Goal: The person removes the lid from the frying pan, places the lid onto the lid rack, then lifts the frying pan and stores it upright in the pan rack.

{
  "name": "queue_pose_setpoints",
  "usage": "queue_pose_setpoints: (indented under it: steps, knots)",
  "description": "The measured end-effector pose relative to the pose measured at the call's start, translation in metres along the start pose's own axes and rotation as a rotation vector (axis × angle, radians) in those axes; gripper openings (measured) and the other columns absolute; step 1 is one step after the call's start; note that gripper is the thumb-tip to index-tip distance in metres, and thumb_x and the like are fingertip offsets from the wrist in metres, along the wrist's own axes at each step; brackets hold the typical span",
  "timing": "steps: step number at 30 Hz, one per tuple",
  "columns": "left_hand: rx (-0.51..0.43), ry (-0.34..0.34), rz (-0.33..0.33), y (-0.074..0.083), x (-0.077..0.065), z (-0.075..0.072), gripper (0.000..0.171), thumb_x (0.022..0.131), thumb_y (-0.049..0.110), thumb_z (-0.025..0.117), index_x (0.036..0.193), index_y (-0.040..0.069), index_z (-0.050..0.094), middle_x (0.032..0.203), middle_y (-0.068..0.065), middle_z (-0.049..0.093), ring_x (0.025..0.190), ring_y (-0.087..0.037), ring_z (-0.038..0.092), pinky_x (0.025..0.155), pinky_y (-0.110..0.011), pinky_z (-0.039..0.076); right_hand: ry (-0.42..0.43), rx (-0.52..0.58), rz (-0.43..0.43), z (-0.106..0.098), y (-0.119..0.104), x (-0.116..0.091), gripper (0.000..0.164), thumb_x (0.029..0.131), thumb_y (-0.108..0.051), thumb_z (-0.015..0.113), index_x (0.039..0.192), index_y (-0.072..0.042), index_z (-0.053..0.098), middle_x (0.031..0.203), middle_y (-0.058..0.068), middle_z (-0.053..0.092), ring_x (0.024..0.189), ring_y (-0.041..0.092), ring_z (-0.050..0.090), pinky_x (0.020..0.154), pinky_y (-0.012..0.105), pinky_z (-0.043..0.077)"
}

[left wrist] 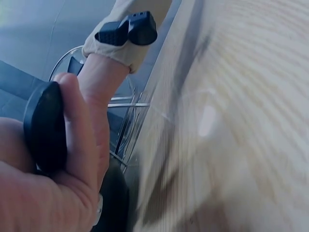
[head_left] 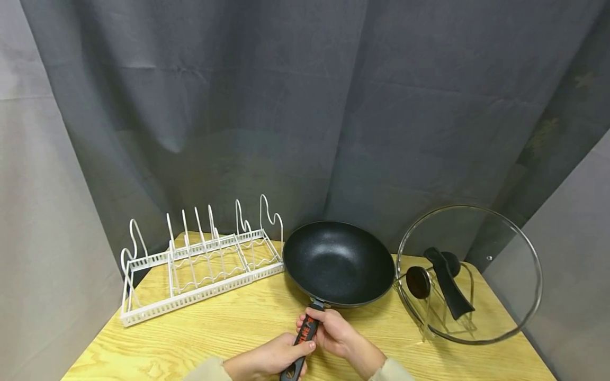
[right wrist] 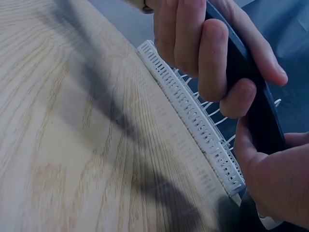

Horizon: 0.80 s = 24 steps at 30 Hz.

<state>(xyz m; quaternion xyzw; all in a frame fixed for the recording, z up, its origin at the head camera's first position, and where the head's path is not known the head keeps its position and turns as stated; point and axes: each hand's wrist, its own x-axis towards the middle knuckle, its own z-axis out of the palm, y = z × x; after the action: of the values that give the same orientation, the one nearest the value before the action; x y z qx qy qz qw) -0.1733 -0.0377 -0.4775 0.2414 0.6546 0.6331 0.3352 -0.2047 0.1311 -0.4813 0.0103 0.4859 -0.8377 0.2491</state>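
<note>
A black frying pan point(head_left: 338, 264) with a deep, round bowl faces up in the middle of the head view, its handle point(head_left: 307, 329) pointing toward me. My left hand point(head_left: 281, 352) grips the handle near its end, thumb laid across the top. Closer to the bowl, my right hand point(head_left: 335, 334) holds the same handle from the right side. In the left wrist view the dark handle point(left wrist: 46, 125) sits between thumb and fingers. Fingers of both hands wrap the handle point(right wrist: 251, 96) in the right wrist view, above the wooden table point(right wrist: 72, 145).
A white wire rack point(head_left: 190, 296) with upright dividers stands on the left of the table point(head_left: 229, 317), close to the pan. On the right, a glass lid point(head_left: 500, 296) with a metal rim and black handle point(head_left: 448, 286) leans in a wire stand point(head_left: 427, 312). Grey curtains point(head_left: 286, 106) hang behind.
</note>
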Motion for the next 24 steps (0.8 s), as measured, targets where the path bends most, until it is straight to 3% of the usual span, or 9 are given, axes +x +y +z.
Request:
queue_pose_setpoints:
  steps: [4, 12, 17, 21, 24]
  knots:
    - [-0.010, 0.000, 0.016, -0.002, 0.004, 0.006, 0.028, 0.101, 0.023, 0.044, 0.082, 0.005, 0.054, 0.057, 0.002, 0.054, 0.050, -0.004, 0.051, 0.049, -0.016, 0.041, 0.000, -0.024, -0.002, -0.004, -0.001, -0.003, 0.012, 0.100, -0.009, 0.042, 0.100, 0.002, 0.046, 0.086, 0.005, 0.056, 0.081, 0.012, 0.062, 0.080, 0.028, 0.051]
    - [-0.108, -0.036, -0.016, -0.004, 0.012, 0.017, 0.025, 0.102, 0.024, 0.042, 0.083, 0.010, 0.053, 0.059, 0.006, 0.055, 0.051, -0.001, 0.051, 0.048, -0.014, 0.040, -0.063, -0.054, 0.013, -0.014, -0.006, -0.010, 0.012, 0.100, -0.010, 0.040, 0.100, 0.001, 0.044, 0.086, 0.005, 0.055, 0.081, 0.011, 0.060, 0.082, 0.029, 0.051]
    - [-0.113, -0.042, -0.023, -0.003, 0.017, 0.025, 0.027, 0.101, 0.025, 0.042, 0.084, 0.008, 0.056, 0.061, 0.007, 0.056, 0.052, 0.000, 0.053, 0.049, -0.012, 0.041, -0.085, -0.050, 0.028, -0.020, -0.009, -0.014, 0.010, 0.100, -0.009, 0.040, 0.099, 0.000, 0.043, 0.085, 0.004, 0.054, 0.079, 0.011, 0.058, 0.081, 0.028, 0.050]
    - [-0.103, 0.000, -0.029, -0.001, 0.019, 0.035, 0.031, 0.100, 0.025, 0.045, 0.083, 0.002, 0.058, 0.061, 0.006, 0.057, 0.050, 0.001, 0.053, 0.046, -0.011, 0.041, -0.093, -0.058, 0.033, -0.025, -0.011, -0.017, 0.008, 0.099, -0.008, 0.041, 0.099, 0.000, 0.043, 0.083, 0.003, 0.054, 0.077, 0.010, 0.057, 0.079, 0.026, 0.051]
    - [-0.099, 0.000, -0.003, -0.001, 0.022, 0.041, 0.029, 0.099, 0.023, 0.045, 0.089, -0.002, 0.057, 0.065, 0.004, 0.056, 0.053, 0.000, 0.053, 0.048, -0.012, 0.041, -0.097, -0.067, 0.034, -0.029, -0.012, -0.019, 0.008, 0.099, -0.008, 0.042, 0.099, 0.000, 0.043, 0.082, 0.003, 0.055, 0.076, 0.010, 0.057, 0.078, 0.026, 0.051]
